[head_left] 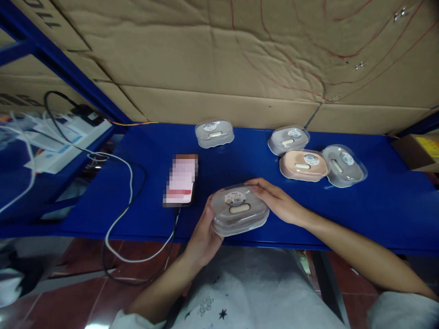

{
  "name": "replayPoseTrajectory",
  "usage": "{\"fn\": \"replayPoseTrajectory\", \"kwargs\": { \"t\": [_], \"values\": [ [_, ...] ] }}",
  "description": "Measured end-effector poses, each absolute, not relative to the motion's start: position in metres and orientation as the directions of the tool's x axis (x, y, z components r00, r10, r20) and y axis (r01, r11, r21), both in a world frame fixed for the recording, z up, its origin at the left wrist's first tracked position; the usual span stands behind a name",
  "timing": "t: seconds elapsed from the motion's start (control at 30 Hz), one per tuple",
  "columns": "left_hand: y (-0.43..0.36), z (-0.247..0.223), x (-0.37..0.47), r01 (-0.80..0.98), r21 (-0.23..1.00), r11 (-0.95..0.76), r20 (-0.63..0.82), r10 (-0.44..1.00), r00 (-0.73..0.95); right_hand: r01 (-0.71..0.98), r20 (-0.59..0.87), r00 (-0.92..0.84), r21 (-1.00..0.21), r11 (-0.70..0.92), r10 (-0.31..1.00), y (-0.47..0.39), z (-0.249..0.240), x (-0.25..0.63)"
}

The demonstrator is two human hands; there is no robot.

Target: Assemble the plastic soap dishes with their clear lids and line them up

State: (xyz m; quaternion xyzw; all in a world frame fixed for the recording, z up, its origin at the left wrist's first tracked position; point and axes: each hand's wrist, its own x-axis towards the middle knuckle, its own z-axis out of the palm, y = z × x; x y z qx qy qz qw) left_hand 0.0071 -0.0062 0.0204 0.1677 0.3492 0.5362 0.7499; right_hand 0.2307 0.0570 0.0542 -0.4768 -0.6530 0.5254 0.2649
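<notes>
Pinching a clear-topped grey box (240, 217) between left grip (206, 235) and right grip (277, 200).

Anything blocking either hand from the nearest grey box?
Nothing visible. The left hand and right hand both touch the nearest grey box, one on each side. The phone lies off to the left and the peach box off to the right, neither in between.
</notes>
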Motion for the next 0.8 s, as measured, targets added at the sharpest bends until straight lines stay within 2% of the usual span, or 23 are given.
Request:
{"fn": "replayPoseTrajectory", "kwargs": {
  "t": [0.07, 0.13, 0.43, 0.6, 0.7, 0.8],
  "values": [
    [-0.005, 0.019, 0.006, -0.690, 0.612, 0.387, -0.360, 0.913, 0.193, 0.368, -0.068, -0.418, -0.924, 0.100, 0.906, 0.058, 0.056, 0.232],
    [-0.004, 0.017, 0.005, -0.690, 0.599, 0.407, -0.380, 0.903, 0.202, 0.375, -0.041, -0.454, -0.915, 0.150, 0.890, 0.059, 0.059, 0.234],
    [-0.005, 0.021, 0.005, -0.677, 0.629, 0.382, -0.383, 0.910, 0.158, 0.328, -0.022, -0.500, -0.930, 0.166, 0.866, 0.057, 0.059, 0.235],
    [-0.010, 0.023, 0.008, -0.632, 0.708, 0.316, -0.303, 0.944, 0.132, 0.342, 0.020, -0.530, -0.910, 0.236, 0.848, 0.061, 0.064, 0.242],
    [-0.013, 0.024, 0.012, -0.599, 0.763, 0.244, -0.237, 0.967, 0.091, 0.397, 0.103, -0.621, -0.813, 0.426, 0.777, 0.059, 0.068, 0.247],
    [-0.015, 0.023, 0.013, -0.565, 0.797, 0.212, -0.206, 0.976, 0.076, 0.420, 0.227, -0.743, -0.574, 0.703, 0.629, 0.054, 0.069, 0.245]
  ]
}}
